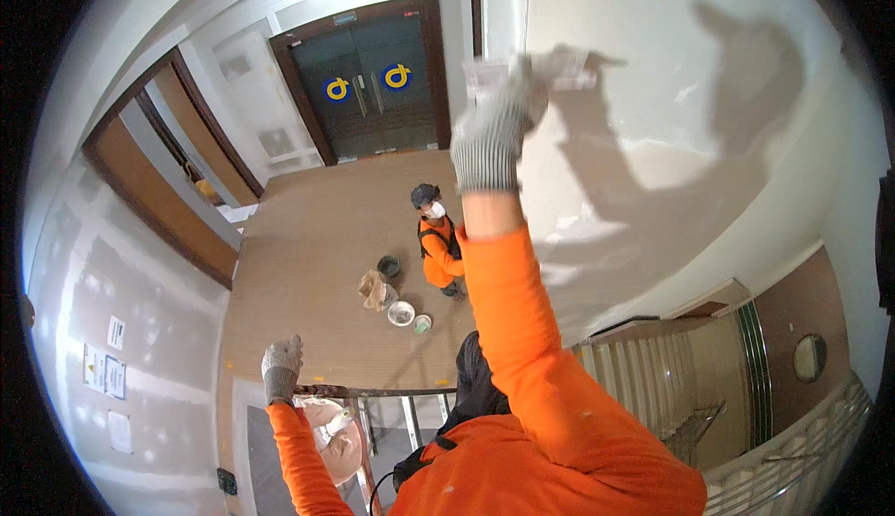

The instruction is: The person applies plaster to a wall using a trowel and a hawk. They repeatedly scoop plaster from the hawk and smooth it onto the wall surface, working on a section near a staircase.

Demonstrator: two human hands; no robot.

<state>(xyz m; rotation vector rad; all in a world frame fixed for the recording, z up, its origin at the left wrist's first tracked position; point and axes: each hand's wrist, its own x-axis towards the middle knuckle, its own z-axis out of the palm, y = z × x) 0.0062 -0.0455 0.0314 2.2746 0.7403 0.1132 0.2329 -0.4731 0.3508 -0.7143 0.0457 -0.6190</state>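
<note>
Up goes the right hand, arm stretched high in its orange sleeve, grey knitted glove bent forward at the wrist, fingers closed round a flat tool! That tool sits at the fingertips, wide, pale and blurred, sticking out on both sides of the fist, its middle hidden by the glove. Right of the hand, the wall shows off-white, with brighter patches and a big shadow; whether tool meets wall, one cannot tell.

Well below and to the left, here's the left hand, gloved too, fingers curled; whether it grips anything cannot be told. Just below and right of it, a smeared bucket sits by the ladder. Below the raised hand, on the floor, a masked co-worker in orange stands near several containers.
</note>
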